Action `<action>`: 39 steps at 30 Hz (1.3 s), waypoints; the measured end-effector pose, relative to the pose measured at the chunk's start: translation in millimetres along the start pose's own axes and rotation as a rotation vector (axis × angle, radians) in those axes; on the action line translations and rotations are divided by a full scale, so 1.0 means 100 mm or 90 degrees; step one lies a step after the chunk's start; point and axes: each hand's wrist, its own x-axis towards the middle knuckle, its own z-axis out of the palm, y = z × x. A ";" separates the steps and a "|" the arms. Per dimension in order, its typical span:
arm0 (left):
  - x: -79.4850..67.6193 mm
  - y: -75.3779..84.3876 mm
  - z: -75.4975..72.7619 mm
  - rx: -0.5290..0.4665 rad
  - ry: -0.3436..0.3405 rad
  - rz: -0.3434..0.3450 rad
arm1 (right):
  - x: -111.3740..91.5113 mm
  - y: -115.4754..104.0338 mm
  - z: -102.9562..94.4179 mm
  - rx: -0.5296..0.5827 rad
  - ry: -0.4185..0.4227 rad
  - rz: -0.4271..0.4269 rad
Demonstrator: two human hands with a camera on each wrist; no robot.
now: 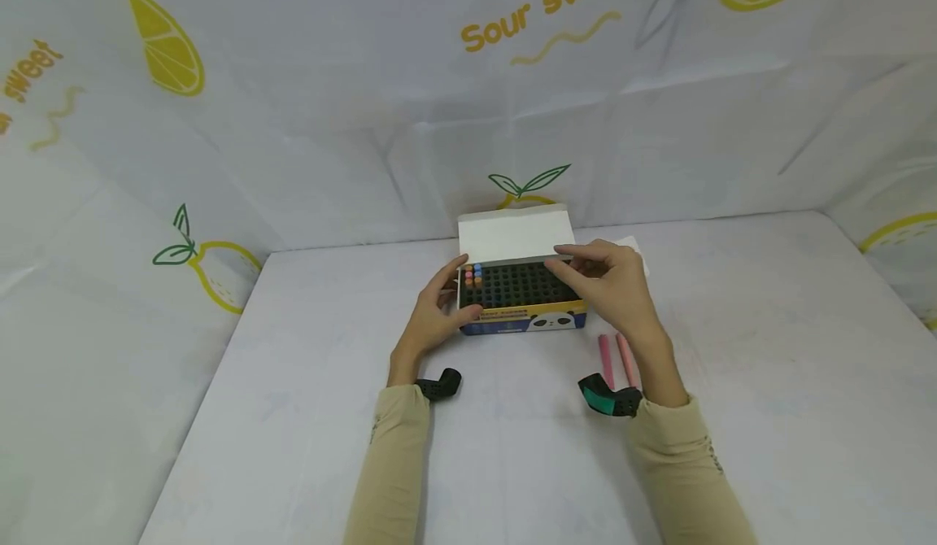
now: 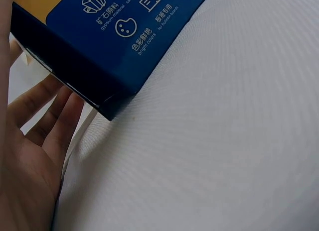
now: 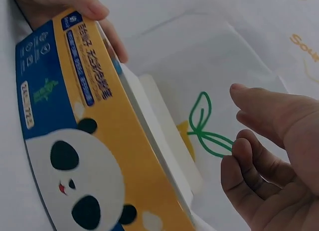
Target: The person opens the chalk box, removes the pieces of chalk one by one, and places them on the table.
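Chalk box sits abt mid-table on white table cover, lid flap swung up at the far side. Box front is yellow over blue w/ panda face; right wrist view shows same panda print close up. Inside: black grid tray, mostly vacant holes; a few chalk sticks (orange, blue, pinkish) stand in the tray's left end.

Left hand is at box's left end, thumb on the near left corner, fingers up along the left wall. Left wrist view: fingers lie straight, tucked beside/under the dark blue box corner — hand flat against box, not curled round it.

Right hand hovers over box's right part, fingertips at the far rim by the lid hinge. Right wrist view: fingers loosely bent, nothing betw. them; touching the rim or not, can't tell. So right hand holds nothing.

Just right of box, near side: two pink chalk sticks lie side by side on the table, partly hidden by right forearm. Behind box's right end, a white paper bit peeks out past the hand.

Both wrists carry small black cam mounts, right one w/ teal part. Beige sleeves. Backdrop behind box: white sheet w/ lemon prints & "Sour sweet" lettering.
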 end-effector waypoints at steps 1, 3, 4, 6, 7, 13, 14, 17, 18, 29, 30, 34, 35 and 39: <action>0.00 0.01 0.00 0.000 0.000 -0.001 | 0.02 0.00 0.05 0.010 -0.010 -0.001; 0.00 0.02 -0.01 0.000 0.001 -0.003 | 0.05 -0.01 0.16 0.021 -0.027 -0.010; 0.00 0.02 -0.01 -0.001 0.001 -0.003 | 0.06 -0.02 0.22 0.023 -0.034 -0.015; -0.01 0.03 -0.02 -0.001 0.002 -0.003 | 0.10 -0.04 0.34 0.025 -0.048 -0.025; -0.01 0.03 -0.02 -0.003 0.002 -0.001 | 0.12 -0.05 0.39 0.021 -0.053 -0.027; -0.01 0.00 -0.01 -0.008 0.000 0.011 | 0.21 -0.08 0.72 -0.006 -0.090 -0.037; -0.01 -0.01 -0.01 -0.008 -0.001 0.012 | 0.21 -0.08 0.76 -0.008 -0.096 -0.037; 0.00 -0.01 0.00 -0.008 -0.001 0.013 | 0.20 -0.05 0.86 -0.021 -0.104 -0.028; 0.01 -0.01 0.00 -0.009 -0.002 0.015 | 0.20 -0.04 0.89 -0.025 -0.105 -0.024; 0.00 0.03 0.01 -0.005 -0.007 -0.009 | 0.18 0.01 0.95 -0.071 -0.117 -0.016; 0.00 0.03 0.01 -0.006 -0.007 -0.009 | 0.17 0.00 0.95 -0.073 -0.119 -0.015; 0.00 0.03 0.00 -0.011 -0.005 -0.009 | 0.16 -0.02 0.96 -0.090 -0.123 -0.005; 0.00 0.03 0.00 -0.011 -0.005 -0.009 | 0.16 -0.02 0.97 -0.095 -0.123 -0.002; -0.01 0.03 0.00 -0.011 -0.003 -0.011 | 0.16 -0.02 0.98 -0.109 -0.115 0.004</action>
